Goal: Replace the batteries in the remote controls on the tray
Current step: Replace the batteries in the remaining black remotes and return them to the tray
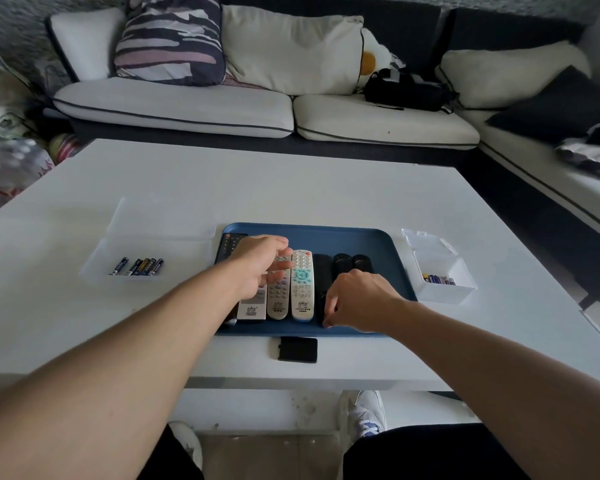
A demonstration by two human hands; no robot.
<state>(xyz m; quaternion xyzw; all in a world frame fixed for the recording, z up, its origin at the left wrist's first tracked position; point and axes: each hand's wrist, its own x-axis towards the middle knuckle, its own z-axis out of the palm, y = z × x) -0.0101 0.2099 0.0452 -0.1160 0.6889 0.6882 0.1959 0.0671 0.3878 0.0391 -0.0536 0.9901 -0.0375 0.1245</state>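
blue tray (361,237) mid-table with a row of remotes, white one with teal buttons (302,285) next to slim black ones (323,271), left hand (260,265) spread loose over the grey remote (278,299), right hand (357,299) fingers curled down at a black remote's near end, can't tell if it's actually gripping

Bare white table (291,188) is seen beyond the blue tray (361,237), whose far half is unoccupied. Its near half is filled by remote controls (302,285) packed side by side. The tray is flanked by a clear bin (160,233) and a small lidded box (461,289); a black cover (298,349) lies at its near edge.
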